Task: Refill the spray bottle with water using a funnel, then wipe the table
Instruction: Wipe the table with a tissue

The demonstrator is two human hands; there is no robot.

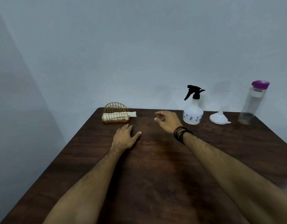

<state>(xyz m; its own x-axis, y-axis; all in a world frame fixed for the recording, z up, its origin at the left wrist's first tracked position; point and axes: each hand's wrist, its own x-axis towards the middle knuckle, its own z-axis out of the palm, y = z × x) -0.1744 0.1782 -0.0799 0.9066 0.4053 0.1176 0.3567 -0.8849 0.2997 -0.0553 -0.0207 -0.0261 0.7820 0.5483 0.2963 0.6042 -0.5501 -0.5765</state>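
Note:
A white spray bottle point(193, 113) with a black trigger head stands at the back of the dark wooden table point(155, 175). To its right a white funnel point(218, 118) lies wide end down, spout up. Further right stands a clear water bottle point(251, 104) with a purple cap. A folded white cloth point(118, 115) sits in a gold wire holder point(116, 113) at the back left. My left hand point(125, 139) rests flat on the table, holding nothing. My right hand point(167, 121) hovers with fingers loosely curled and apart, just left of the spray bottle, not touching it.
A pale wall runs right behind the table's far edge. The table's left edge slants down toward the near left corner. A black band wraps my right wrist point(181, 134).

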